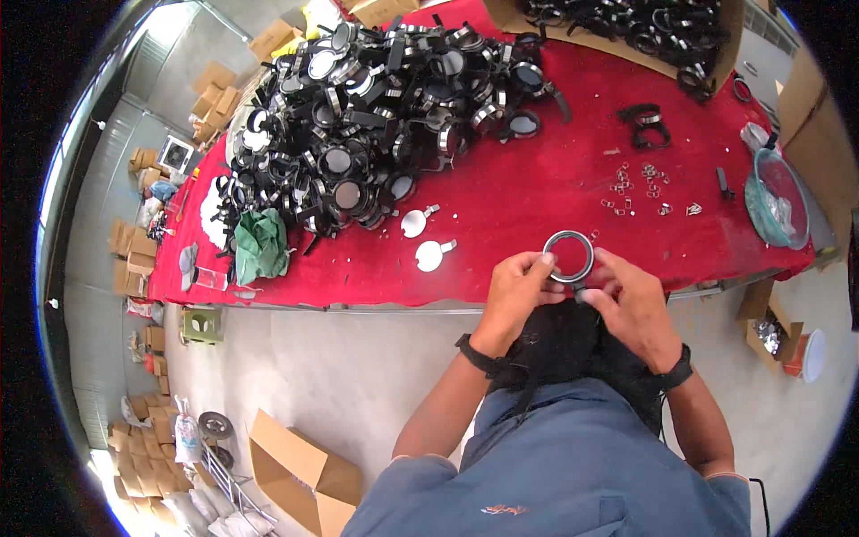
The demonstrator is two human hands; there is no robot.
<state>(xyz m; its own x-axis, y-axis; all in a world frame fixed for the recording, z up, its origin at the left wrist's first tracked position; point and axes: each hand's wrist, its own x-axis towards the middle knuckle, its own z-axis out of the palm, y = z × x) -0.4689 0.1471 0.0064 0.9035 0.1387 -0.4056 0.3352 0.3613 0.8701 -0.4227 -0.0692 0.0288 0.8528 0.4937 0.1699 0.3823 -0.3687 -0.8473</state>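
A round black ring with a metal rim [568, 256] is held over the near edge of the red table [519, 192]. My left hand [516, 288] grips its left side with thumb and fingers. My right hand [633, 302] pinches its lower right side. A black heap lies in my lap under both hands. Two flat silver discs with tabs [422, 240] lie on the red cloth just left of my hands.
A big pile of black rings and lens-like parts [358, 116] covers the table's left half. Small metal clips [637, 186] lie at right, beside a green mesh bowl [777, 199]. A cardboard tray of rings [644, 27] stands at the back. An open carton [300, 479] sits on the floor.
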